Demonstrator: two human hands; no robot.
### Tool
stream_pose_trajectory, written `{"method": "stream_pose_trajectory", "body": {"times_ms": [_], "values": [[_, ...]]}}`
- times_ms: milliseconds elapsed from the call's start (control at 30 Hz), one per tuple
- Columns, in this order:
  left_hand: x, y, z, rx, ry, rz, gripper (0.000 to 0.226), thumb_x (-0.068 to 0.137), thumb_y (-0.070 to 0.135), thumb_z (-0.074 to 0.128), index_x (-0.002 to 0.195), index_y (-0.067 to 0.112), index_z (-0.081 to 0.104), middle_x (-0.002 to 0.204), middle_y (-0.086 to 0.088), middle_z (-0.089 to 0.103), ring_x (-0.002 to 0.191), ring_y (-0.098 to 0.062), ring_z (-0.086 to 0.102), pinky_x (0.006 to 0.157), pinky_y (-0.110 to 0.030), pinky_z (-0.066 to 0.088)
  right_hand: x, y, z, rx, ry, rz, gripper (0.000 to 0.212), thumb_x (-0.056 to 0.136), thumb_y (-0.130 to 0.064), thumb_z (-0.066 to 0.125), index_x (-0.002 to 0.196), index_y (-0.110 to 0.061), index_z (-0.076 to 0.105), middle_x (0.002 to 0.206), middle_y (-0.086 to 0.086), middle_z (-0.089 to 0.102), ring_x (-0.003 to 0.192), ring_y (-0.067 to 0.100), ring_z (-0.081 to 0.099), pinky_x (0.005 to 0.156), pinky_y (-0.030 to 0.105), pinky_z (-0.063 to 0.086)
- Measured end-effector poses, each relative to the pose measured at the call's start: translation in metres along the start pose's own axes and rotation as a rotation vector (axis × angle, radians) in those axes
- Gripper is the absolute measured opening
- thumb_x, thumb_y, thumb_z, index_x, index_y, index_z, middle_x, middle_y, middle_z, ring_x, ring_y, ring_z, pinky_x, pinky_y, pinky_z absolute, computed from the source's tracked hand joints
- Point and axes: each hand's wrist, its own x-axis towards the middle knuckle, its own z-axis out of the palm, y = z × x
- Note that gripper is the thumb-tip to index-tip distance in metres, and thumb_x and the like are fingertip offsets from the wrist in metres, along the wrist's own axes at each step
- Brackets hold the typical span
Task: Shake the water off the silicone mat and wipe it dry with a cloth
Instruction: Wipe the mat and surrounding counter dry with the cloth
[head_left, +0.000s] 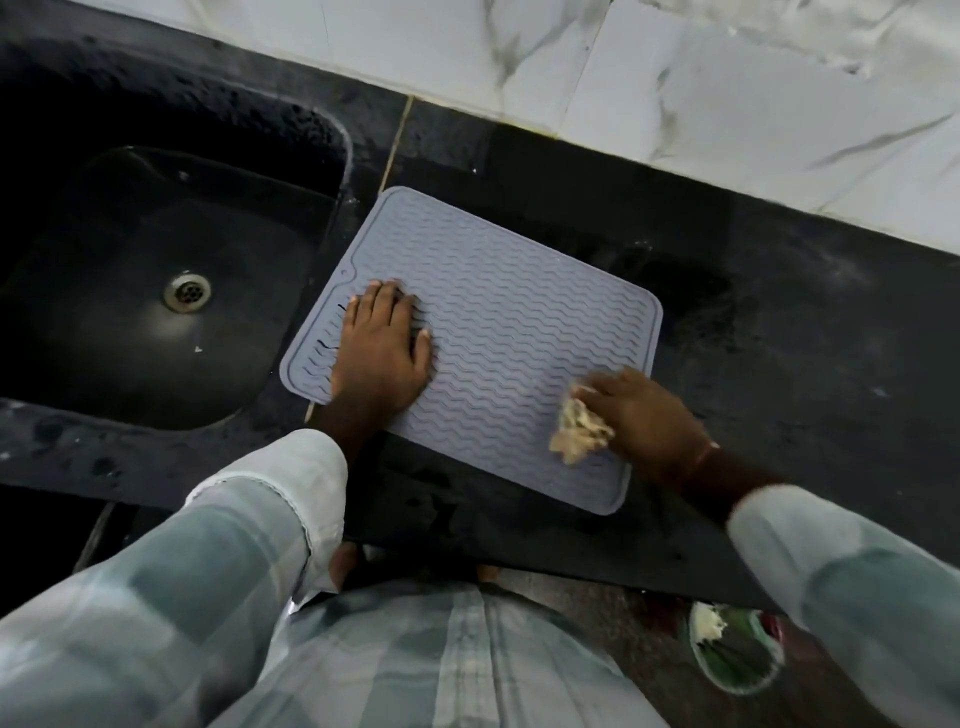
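Note:
A grey silicone mat (498, 322) with wavy ridges lies flat on the dark stone counter (779, 332), just right of the sink. My left hand (382, 353) rests palm down on the mat's left part, fingers spread. My right hand (639, 415) is closed on a crumpled beige cloth (579, 431) and presses it on the mat near its right front edge. That hand looks slightly blurred.
A black sink (104, 338) with a metal drain (187, 291) sits to the left of the mat. White marble-patterned wall tiles (727, 93) run behind the counter. Below the counter's front edge, a green and white object (732, 649) lies on the floor.

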Motion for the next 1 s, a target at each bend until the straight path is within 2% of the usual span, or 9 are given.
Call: {"method": "stream_pose_trajectory", "body": {"times_ms": [133,267,367,467,567,700,800,900,1000], "values": [[0.0,0.001,0.0,0.021,-0.004,-0.004,0.051,0.094,0.037,0.044,0.137,0.008,0.045,0.148,-0.016,0.039,0.142,-0.03,0.028,0.12,-0.045,0.012,-0.024,0.022,-0.022,0.016,-0.205,0.202,0.047,0.059,-0.044,0.045,0.089,-0.018,0.071,0.095,0.006,0.068,0.086,0.03,0.065,0.075,0.032,0.048],[-0.002,0.002,-0.001,0.021,-0.019,-0.021,0.054,0.095,0.039,0.041,0.139,0.007,0.043,0.15,-0.016,0.037,0.142,-0.031,0.027,0.12,-0.045,0.013,0.04,-0.017,-0.059,0.184,0.034,0.066,0.031,0.076,-0.043,0.059,0.08,-0.014,0.068,0.077,0.003,0.063,0.072,0.02,0.058,0.064,0.028,0.037],[-0.002,0.0,-0.003,0.004,-0.042,-0.026,0.061,0.093,0.046,0.037,0.139,0.006,0.045,0.149,-0.018,0.039,0.141,-0.032,0.03,0.119,-0.045,0.016,0.109,-0.062,-0.065,0.168,0.239,-0.04,0.025,0.082,-0.027,0.063,0.103,-0.014,0.065,0.099,0.006,0.063,0.091,0.022,0.055,0.076,0.031,0.041],[-0.003,-0.004,-0.002,-0.011,-0.062,-0.005,0.07,0.089,0.053,0.037,0.139,0.005,0.046,0.148,-0.019,0.04,0.14,-0.034,0.032,0.118,-0.046,0.018,0.135,-0.087,-0.04,-0.004,0.111,-0.157,0.031,0.085,-0.016,0.058,0.116,-0.013,0.061,0.119,0.01,0.059,0.109,0.029,0.052,0.089,0.04,0.044],[-0.003,-0.003,0.001,0.013,-0.031,-0.033,0.059,0.096,0.044,0.038,0.143,0.009,0.042,0.152,-0.014,0.036,0.143,-0.029,0.028,0.12,-0.042,0.016,0.092,-0.053,-0.011,0.081,0.096,-0.21,0.027,0.084,-0.01,0.059,0.111,-0.013,0.066,0.117,0.009,0.061,0.105,0.027,0.056,0.089,0.035,0.045],[-0.003,-0.001,0.0,0.015,-0.022,-0.029,0.056,0.097,0.041,0.04,0.144,0.009,0.041,0.153,-0.014,0.034,0.144,-0.03,0.027,0.12,-0.041,0.013,0.006,0.01,0.006,0.167,-0.042,-0.052,0.035,0.083,-0.03,0.049,0.113,-0.019,0.065,0.118,0.008,0.062,0.102,0.033,0.061,0.091,0.037,0.048],[-0.003,0.001,-0.001,0.007,-0.024,-0.027,0.056,0.097,0.039,0.041,0.143,0.007,0.041,0.153,-0.016,0.034,0.143,-0.031,0.026,0.12,-0.043,0.014,-0.025,0.02,-0.014,0.15,-0.119,0.132,0.051,0.069,-0.027,0.042,0.108,-0.009,0.07,0.114,0.017,0.066,0.102,0.039,0.063,0.09,0.041,0.049],[-0.004,0.004,-0.003,0.015,-0.024,-0.021,0.057,0.096,0.039,0.04,0.144,0.006,0.039,0.153,-0.017,0.032,0.144,-0.032,0.025,0.12,-0.044,0.013,-0.001,-0.013,-0.053,0.249,0.043,0.148,0.045,0.073,-0.035,0.042,0.095,-0.009,0.073,0.094,0.013,0.071,0.089,0.031,0.066,0.076,0.032,0.045],[-0.002,0.0,-0.003,0.038,-0.077,-0.02,0.063,0.093,0.044,0.038,0.143,0.005,0.04,0.153,-0.019,0.032,0.143,-0.034,0.025,0.12,-0.046,0.014,0.076,-0.065,-0.066,0.237,0.257,-0.034,0.027,0.085,-0.032,0.051,0.094,-0.016,0.071,0.09,0.007,0.07,0.084,0.024,0.063,0.073,0.03,0.043]]}}
